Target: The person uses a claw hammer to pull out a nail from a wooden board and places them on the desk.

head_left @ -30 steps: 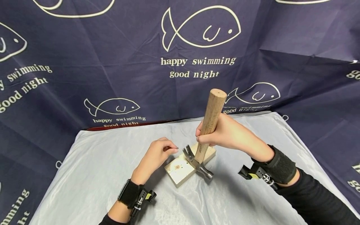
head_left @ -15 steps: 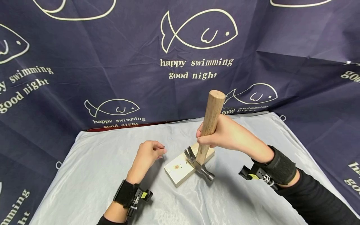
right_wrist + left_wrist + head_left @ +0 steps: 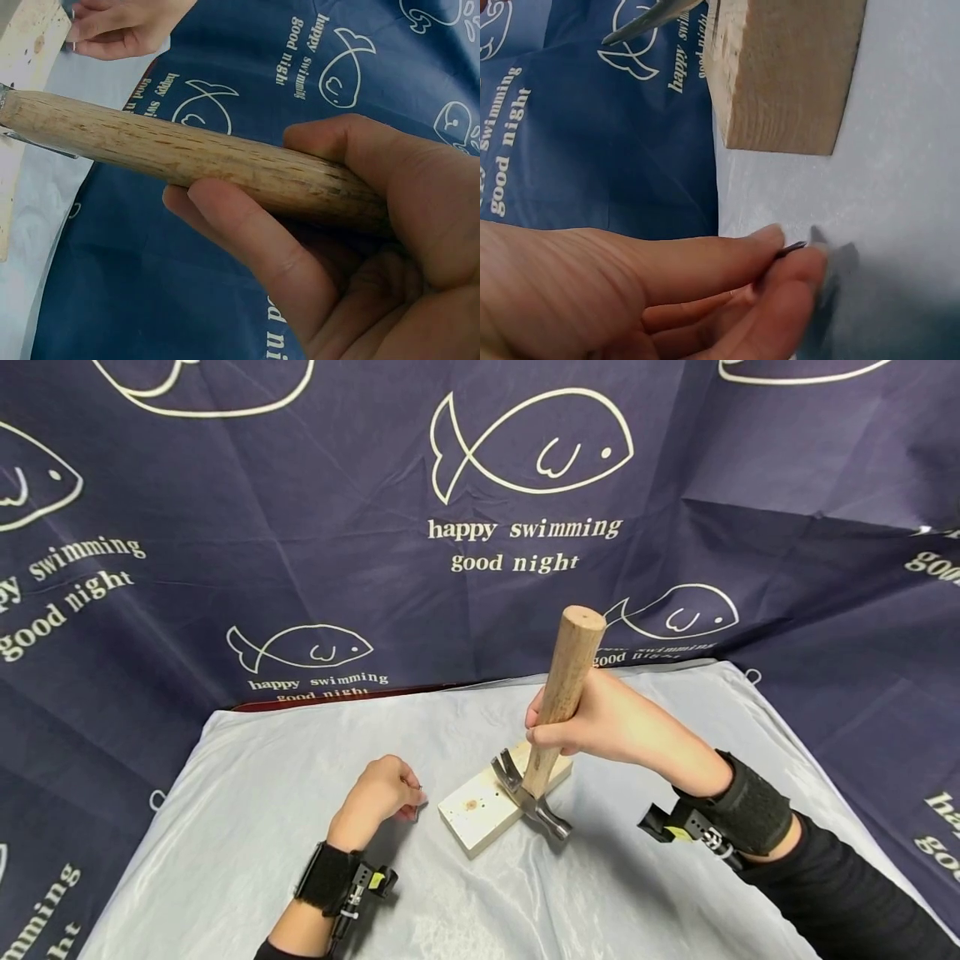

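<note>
My right hand (image 3: 600, 718) grips the wooden handle of a claw hammer (image 3: 564, 681), which stands handle up and tilted. Its steel head rests on or just against a pale wood block (image 3: 476, 822), claw toward the left. In the right wrist view the fingers and thumb wrap around the handle (image 3: 187, 154). Left of the block, low over the cloth, my left hand (image 3: 378, 793) pinches a thin nail between thumb and fingertips. Only the nail's pointed end (image 3: 793, 248) shows in the left wrist view; the fingers hide the rest.
Pale grey cloth (image 3: 285, 793) covers the table. A dark blue curtain (image 3: 405, 585) with white fish prints hangs behind and along both sides. Small dark holes and a knot mark the block's top. Both wrists wear black straps with cameras.
My left hand has drawn away from the block, moving left and nearer to me, with the nail still pinched and its angle changed. The right hand and hammer have barely moved.
</note>
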A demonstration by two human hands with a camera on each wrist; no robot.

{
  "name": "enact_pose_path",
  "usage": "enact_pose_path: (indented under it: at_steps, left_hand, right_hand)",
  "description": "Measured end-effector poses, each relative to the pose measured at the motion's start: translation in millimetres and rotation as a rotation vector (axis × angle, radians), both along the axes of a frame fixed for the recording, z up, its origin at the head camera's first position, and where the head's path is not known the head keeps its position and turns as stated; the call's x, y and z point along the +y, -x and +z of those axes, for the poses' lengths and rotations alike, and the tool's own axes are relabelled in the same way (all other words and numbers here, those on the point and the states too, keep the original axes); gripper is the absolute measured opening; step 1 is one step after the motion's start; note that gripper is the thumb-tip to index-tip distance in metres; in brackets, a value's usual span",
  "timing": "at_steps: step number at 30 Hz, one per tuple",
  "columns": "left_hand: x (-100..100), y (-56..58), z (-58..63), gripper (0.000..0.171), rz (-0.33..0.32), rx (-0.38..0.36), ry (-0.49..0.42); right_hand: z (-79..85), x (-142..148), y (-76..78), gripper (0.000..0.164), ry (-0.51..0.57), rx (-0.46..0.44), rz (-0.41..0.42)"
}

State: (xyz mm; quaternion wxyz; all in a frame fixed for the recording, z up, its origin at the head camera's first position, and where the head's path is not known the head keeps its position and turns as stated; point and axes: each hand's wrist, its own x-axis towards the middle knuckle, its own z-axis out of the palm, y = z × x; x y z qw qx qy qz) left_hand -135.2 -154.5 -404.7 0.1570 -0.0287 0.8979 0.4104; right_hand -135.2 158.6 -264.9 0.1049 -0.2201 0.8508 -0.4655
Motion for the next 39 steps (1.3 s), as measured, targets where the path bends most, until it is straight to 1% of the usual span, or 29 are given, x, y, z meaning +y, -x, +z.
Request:
enact_pose_path:
  at_steps: [2, 5, 9, 15, 18, 22, 25, 32, 39]
  left_hand:
    - [-0.6, -1.0, -0.9, 0.013, 0.009, -0.035, 0.004]
    - [-0.6, -2.1, -2.4, 0.017, 0.002, -0.065, 0.027]
    - [0.2, -3.8, -4.4, 0.019, -0.011, -0.079, 0.060]
    - [2.8, -4.8, -4.7, 0.019, -0.014, -0.108, 0.046]
    - [4.4, -4.0, -4.3, 0.020, -0.012, -0.119, 0.056]
    - [5.9, -3.2, -5.0, 0.022, -0.010, -0.112, 0.069]
    - [5.6, -3.6, -5.5, 0.023, -0.022, -0.094, 0.076]
    - [4.1, -4.9, -4.8, 0.024, -0.068, -0.064, 0.152]
    - [4.6, -4.8, -4.1, 0.025, -0.068, -0.054, 0.147]
  right_hand:
    - [-0.7, 0.3, -0.8, 0.014, 0.001, -0.004, -0.001]
    - [-1.2, 1.0, -2.5, 0.014, 0.006, -0.023, -0.008]
    - [-1.4, 2.3, -3.3, 0.013, 0.000, -0.034, -0.016]
    - [-1.8, 5.1, -2.3, 0.015, -0.013, -0.023, -0.029]
    - [-1.9, 5.8, -1.9, 0.015, -0.022, -0.018, -0.030]
    - [-1.4, 6.3, -1.8, 0.014, -0.025, -0.015, -0.028]
    - [-1.1, 7.0, -1.6, 0.014, -0.023, -0.015, -0.032]
    - [-1.3, 7.3, -1.2, 0.013, -0.019, -0.017, -0.032]
    - [-1.5, 8.1, -1.7, 0.014, -0.024, -0.012, -0.030]
